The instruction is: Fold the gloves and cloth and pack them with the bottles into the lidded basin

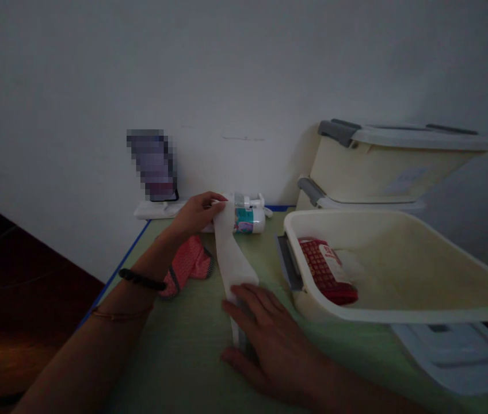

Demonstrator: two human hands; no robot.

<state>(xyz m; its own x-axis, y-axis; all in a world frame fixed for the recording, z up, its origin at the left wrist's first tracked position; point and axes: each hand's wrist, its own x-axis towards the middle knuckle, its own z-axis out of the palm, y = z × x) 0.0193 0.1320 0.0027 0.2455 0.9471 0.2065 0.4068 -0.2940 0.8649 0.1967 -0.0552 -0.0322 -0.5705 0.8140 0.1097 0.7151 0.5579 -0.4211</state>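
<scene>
A long white sock [229, 253] lies stretched over the green tabletop, with a bend like a heel on its right side. My left hand [198, 215] pinches its far end between thumb and fingers. Resting on the near part, my right hand [265, 333] has its fingers extended and its thumb apart, and covers some of the fabric. A pink-red patterned sock [190, 264] with dark trim lies left of the white one, partly behind my left forearm. Just beyond the white sock's far end are bottles, one with a teal label [246, 220], lying on their sides.
A cream storage bin [382, 316] stands open at the right, holding a red packet [326, 273]. Behind it are stacked lidded bins [382, 172]. A pale lid [455, 351] lies under its front edge. A blurred phone [153, 167] stands on a white base against the wall.
</scene>
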